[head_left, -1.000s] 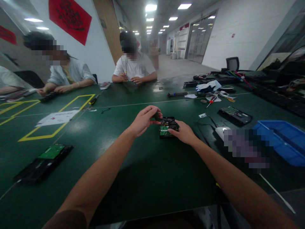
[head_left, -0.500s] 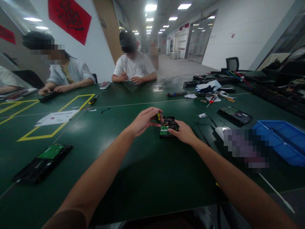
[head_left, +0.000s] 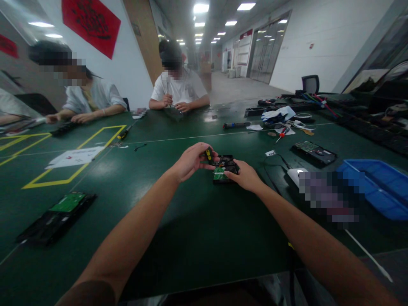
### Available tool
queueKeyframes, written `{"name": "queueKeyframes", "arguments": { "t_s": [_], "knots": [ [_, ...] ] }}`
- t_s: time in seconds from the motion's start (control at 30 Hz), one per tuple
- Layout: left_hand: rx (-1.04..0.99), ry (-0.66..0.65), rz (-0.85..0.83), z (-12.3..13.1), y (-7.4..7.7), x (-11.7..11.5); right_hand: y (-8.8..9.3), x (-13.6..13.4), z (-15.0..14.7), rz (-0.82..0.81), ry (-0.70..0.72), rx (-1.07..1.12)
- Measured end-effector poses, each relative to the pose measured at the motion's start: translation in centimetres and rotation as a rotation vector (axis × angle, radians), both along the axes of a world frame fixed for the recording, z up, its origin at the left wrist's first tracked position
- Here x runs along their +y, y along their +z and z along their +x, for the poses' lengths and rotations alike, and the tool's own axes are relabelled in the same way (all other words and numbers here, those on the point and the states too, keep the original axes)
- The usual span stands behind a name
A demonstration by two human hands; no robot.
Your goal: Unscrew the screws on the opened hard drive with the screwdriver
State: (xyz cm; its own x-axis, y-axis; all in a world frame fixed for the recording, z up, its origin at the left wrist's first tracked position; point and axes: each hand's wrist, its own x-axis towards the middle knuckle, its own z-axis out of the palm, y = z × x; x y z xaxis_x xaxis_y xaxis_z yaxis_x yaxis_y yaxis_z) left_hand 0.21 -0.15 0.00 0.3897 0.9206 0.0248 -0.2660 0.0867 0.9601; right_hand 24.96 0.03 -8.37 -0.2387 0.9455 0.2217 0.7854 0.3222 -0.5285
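Tool (head_left: 208,154) with black-and-yellow handle pinched in grip of left hand (head_left: 191,161), at far left corner of black device (head_left: 225,164) with green circuit board (head_left: 219,173), flat on bench (head_left: 191,229); right edge clasped by right hand (head_left: 248,176), thumb on top. Similar unit (head_left: 314,154) rightward, near blue bin (head_left: 378,193).

blk/yel tool (head_left: 208,155), prob. screwdriver, by flat device (head_left: 225,163) w/ green pcb (head_left: 219,173)

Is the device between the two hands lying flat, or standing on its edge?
The device lies flat: its broad side, with the green board, faces up.
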Motion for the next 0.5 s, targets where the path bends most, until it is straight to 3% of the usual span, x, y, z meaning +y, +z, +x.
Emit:
{"name": "queueKeyframes", "arguments": {
  "t_s": [0.5],
  "knots": [
    [-0.001,-0.082,-0.056,0.06,0.27,-0.19,-0.13,0.01,0.10,0.006,0.007,0.019]
  ]
}}
